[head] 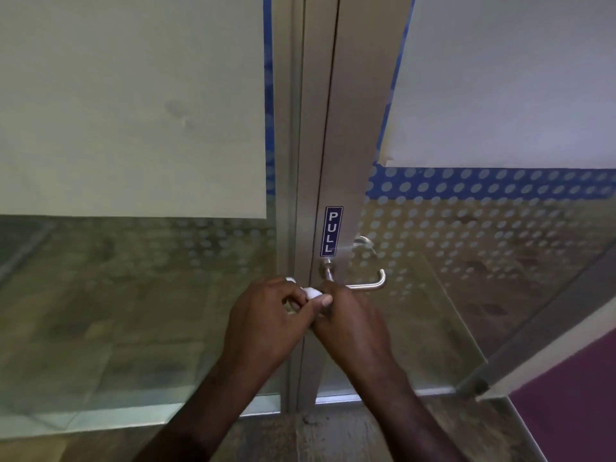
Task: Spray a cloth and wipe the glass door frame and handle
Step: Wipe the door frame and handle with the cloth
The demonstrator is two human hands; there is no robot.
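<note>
My left hand (266, 315) and right hand (346, 321) both pinch the cloth (311, 292) tight. I think next I wipe the handle (365, 285).

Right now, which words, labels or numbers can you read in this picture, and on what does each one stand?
"PULL": white letters stacked top to bottom on a dark blue sticker, stuck on the metal door frame just above the handle.
No other text, brand or number shows anywhere in the view.
</note>
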